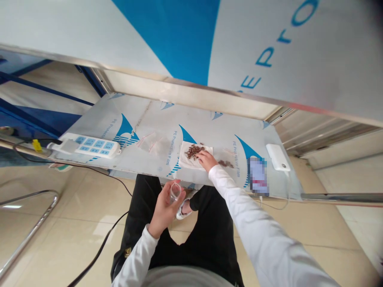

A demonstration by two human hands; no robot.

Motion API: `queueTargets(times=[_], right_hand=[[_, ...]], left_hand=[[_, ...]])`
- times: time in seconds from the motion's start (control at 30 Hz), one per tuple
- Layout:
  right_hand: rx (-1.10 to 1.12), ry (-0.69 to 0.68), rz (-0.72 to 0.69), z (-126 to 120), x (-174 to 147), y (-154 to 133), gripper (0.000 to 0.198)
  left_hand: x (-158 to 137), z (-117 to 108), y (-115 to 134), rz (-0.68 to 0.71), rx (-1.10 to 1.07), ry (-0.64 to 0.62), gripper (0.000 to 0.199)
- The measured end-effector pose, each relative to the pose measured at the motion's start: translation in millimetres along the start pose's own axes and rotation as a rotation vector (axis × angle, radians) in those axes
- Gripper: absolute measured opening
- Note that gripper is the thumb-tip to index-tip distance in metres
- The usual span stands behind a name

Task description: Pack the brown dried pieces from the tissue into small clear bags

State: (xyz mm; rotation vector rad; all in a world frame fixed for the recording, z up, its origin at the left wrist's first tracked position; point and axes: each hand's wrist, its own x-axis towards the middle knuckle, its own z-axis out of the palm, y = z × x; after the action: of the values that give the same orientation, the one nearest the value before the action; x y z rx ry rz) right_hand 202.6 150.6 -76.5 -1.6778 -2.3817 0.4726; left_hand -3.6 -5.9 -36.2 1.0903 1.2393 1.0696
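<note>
You are wearing white sleeves (239, 203) and black trousers (217, 227). You are seeing brown pieces (192, 151), a white cloth (187, 162) and a colourless cup (175, 192). Grey film (143, 165) is showing blue shapes, stripes and lettering. A white power strip (115, 150) is displaying light-blue sockets (99, 144), a tag (37, 145) is standing out yellow, and the floor (80, 207) is looking beige.

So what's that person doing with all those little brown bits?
The person's right hand is down at a pile of small brown pieces, with its fingertips among them. The pile sits on a white sheet on the film-covered table. The left hand holds a small clear cup just off the table's near edge. More brown pieces lie right of the sheet.
</note>
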Motion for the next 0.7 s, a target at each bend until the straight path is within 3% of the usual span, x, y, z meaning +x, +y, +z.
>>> queueTargets(times=[0.2,0.3,0.53,0.7], right_hand=[[-0.141,-0.059,0.015,8,11,-3,0.026],[-0.178,-0.058,0.045,8,15,-6,0.022],[-0.111,-0.013,0.087,-13,21,-13,0.011],[0.099,0.13,0.097,-49,-21,-58,0.026]], left_hand=[[11,7,10,-0.143,-0.325,0.126,0.04],[21,11,17,-0.114,-0.383,0.142,0.035],[44,9,24,0.182,-0.042,0.069,0.027],[53,11,28,0.323,0.212,0.056,0.027]])
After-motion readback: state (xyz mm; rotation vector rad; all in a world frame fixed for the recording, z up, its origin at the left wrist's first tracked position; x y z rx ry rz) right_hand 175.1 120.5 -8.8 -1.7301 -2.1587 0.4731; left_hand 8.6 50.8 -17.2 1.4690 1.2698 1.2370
